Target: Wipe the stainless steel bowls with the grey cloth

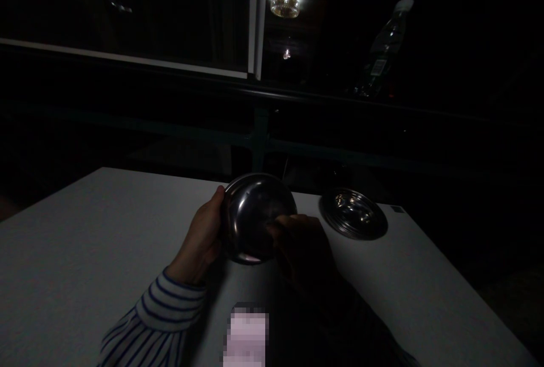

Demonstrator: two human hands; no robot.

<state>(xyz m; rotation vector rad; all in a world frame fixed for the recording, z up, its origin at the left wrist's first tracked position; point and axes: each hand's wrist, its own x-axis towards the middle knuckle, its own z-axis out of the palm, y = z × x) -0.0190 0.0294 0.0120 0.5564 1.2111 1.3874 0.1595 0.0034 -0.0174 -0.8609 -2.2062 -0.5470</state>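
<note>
My left hand grips a shiny, round metal plate by its left rim, thumb near the top edge. The plate is held tilted above the white table, its inner face towards me. Over its lower right part is my right hand, in deep shadow, with curled fingers against the inner face. Whether anything is pinched in those fingers is too dark to make out. To the right, a stack of similar metal plates lies on the table.
The white table fills the lower view, its far edge just beyond the plates. A pixelated pinkish patch shows at the bottom. Behind are a dark window frame and a clear plastic bottle on the right.
</note>
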